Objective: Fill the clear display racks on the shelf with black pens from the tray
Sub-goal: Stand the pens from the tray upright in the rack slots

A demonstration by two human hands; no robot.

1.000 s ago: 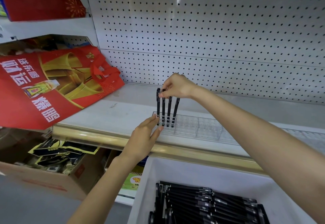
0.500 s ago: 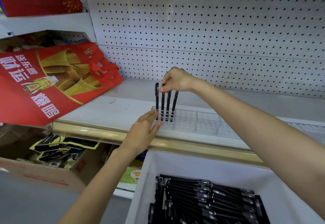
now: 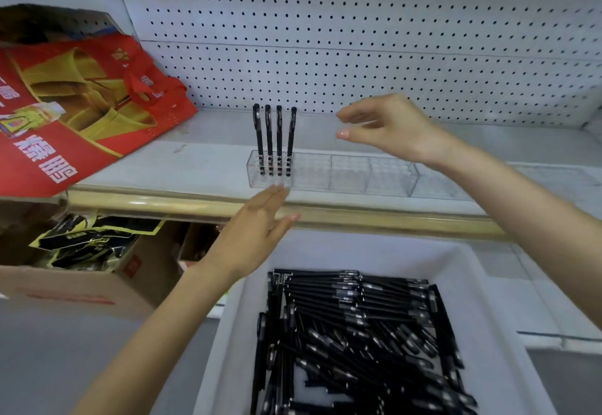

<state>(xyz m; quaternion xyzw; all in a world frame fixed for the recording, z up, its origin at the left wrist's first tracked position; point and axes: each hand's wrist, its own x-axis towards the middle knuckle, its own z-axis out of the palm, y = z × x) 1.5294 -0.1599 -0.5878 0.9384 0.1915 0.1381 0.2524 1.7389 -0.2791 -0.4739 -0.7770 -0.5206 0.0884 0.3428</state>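
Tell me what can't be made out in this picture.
Head view: the white plastic tray runs off the bottom edge, so its loose black pens can't be counted.
Head view: print on the four upright black pens is too small.
Head view: the right hand has motion-blurred fingertips.

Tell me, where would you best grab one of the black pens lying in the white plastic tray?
Pinch a top black pen at mid-barrel, coming straight down from above. The pens lie flat in a loose heap, and the walls of the white plastic tray close off the sides. A slim barrel suits a fingertip grip across its width.
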